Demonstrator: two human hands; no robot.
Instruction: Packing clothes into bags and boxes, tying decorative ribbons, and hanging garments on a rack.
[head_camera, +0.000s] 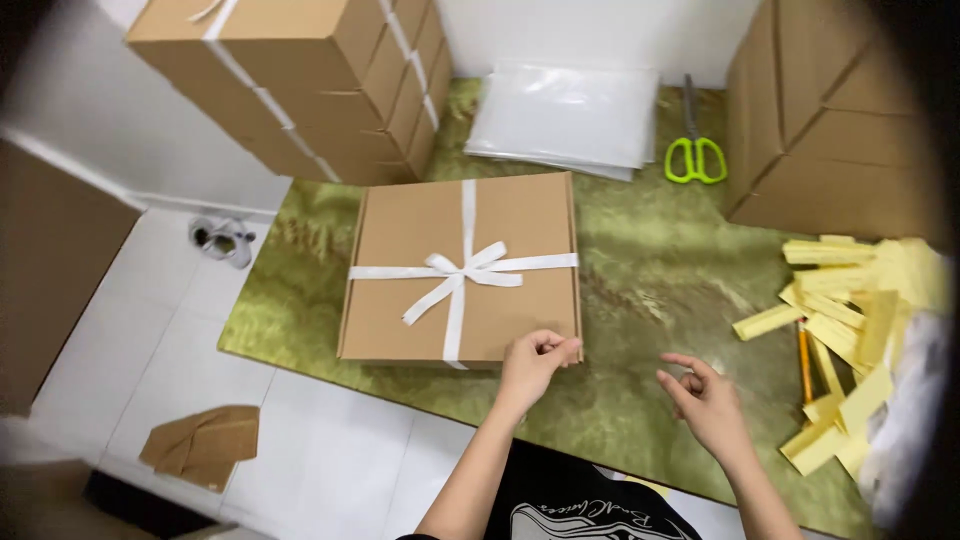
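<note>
left hand (532, 362): forearm reaching up, fingertips pinched at the near right corner of the ribbon-tied cardboard box (460, 268).
right hand (708, 400): hovering over the green mat (660, 270), fingers loosely curled, empty.
box: mid-mat.

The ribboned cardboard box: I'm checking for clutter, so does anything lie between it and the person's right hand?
Nothing visible does. The right hand hovers open over bare green mat, right of the ribboned box, whose near corner the left hand pinches.

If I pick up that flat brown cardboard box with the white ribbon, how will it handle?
The flat brown cardboard box probably stays stiff; its panels look straight. Being shallow, it seems unlikely to tip. The white ribbon tails look floppy.
</note>
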